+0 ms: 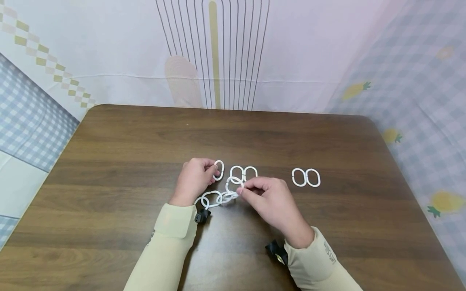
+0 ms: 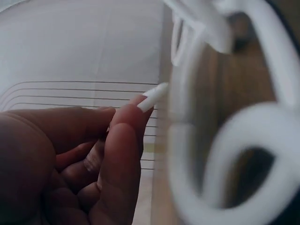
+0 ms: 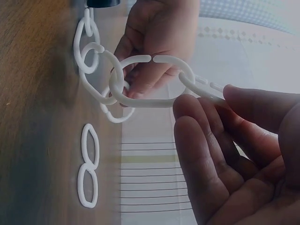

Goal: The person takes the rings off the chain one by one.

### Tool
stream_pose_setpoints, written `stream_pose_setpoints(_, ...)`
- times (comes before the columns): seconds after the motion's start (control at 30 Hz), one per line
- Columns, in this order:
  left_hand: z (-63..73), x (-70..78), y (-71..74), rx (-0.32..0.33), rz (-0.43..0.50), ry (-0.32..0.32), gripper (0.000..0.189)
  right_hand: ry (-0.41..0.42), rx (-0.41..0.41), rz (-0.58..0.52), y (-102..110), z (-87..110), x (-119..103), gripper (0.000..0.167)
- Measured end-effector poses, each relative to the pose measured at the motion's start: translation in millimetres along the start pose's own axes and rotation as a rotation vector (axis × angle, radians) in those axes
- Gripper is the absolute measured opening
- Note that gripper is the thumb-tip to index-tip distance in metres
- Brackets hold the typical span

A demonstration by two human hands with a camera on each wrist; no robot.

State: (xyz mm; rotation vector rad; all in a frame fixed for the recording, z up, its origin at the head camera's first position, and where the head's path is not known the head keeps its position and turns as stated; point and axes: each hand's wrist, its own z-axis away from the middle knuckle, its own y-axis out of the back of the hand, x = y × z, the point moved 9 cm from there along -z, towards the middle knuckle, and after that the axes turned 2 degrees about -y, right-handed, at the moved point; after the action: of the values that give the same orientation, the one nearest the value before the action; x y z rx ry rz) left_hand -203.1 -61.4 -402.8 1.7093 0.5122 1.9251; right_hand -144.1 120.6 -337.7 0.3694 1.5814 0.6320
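While left grip (image 1: 193, 180) and right grip (image 1: 272, 203) pinch white links (image 1: 223, 169), patterned cloth (image 1: 302, 48) borders the wooden table (image 1: 138, 157).

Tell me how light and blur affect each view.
Head view: bright overall, with a faint sheen on the table low in the picture; left wrist view: the near part of the chain badly blurred, the left hand dim; right wrist view: chain sharper, the right hand shadowed.
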Motion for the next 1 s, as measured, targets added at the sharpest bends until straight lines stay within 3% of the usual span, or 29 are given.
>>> stream_pose_setpoints(0.47,-4.9,-14.1,-6.8,-0.012,-0.029,0.081,0.02,-0.001,-0.004,-0.004,-2,0.0,0,0.006)
stream_pose_setpoints(0.77,-7.9,-14.9,-5.4,-0.017,-0.21,0.034,0.027,-0.009,-0.019,-0.018,-4,0.5,2,0.009)
stream_pose_setpoints(1.0,-11.3,-15.3,-3.7,0.012,-0.258,0.012,0.024,-0.001,-0.024,-0.026,-5,-0.5,2,0.007)
